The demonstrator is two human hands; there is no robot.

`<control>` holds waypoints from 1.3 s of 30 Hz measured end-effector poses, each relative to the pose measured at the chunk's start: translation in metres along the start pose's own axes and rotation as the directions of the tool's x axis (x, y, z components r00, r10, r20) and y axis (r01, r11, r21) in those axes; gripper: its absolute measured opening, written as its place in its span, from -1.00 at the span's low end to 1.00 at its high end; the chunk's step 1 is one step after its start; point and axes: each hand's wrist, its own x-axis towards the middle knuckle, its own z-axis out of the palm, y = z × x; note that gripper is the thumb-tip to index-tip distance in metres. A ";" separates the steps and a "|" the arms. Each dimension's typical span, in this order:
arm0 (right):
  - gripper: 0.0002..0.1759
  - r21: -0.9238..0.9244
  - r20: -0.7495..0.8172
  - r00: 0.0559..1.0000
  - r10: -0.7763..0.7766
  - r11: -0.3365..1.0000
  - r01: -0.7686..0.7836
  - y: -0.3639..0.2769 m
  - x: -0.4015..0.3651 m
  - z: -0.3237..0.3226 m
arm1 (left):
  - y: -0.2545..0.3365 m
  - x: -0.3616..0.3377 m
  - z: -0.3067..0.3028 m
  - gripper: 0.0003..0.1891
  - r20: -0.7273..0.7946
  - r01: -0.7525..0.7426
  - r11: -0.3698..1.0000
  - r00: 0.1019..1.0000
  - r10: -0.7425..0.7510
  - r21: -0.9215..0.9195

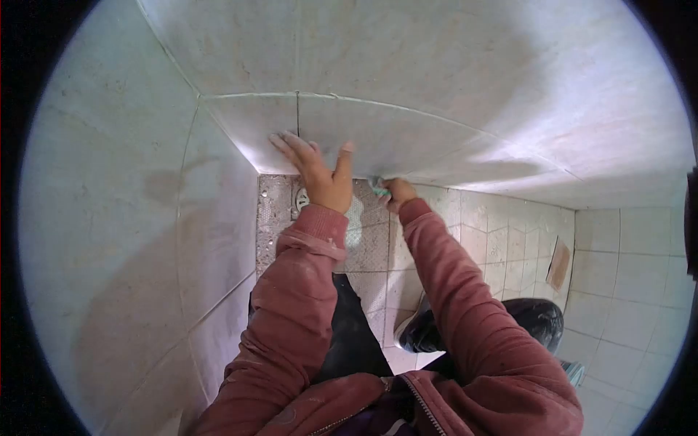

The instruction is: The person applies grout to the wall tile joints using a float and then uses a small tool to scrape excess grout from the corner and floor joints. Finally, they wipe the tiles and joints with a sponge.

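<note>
My left hand [325,174] is open, its fingers spread against the lower wall tile [262,120] beside a dark vertical joint. Near the foot of the same wall, my right hand [399,193] is closed on a small pale green-and-white item [379,186]. That item is at the line where wall and floor meet; its exact kind is too small to make out. Below my left hand lies the textured floor [371,251], with a round metal drain [302,198] just left of my wrist.
A tiled side wall [109,218] rises close on my left. Debris is scattered on the floor near the drain. To the right, a brown flat piece [558,263] rests near the far tiled wall [618,276]. My dark shoe [414,327] is on the floor below my right arm.
</note>
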 end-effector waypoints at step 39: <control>-0.87 0.046 0.009 0.996 -0.087 0.995 0.087 0.049 0.000 0.113 | 0.069 0.012 -0.039 -0.25 0.164 0.162 0.980 0.976 -0.142 -0.118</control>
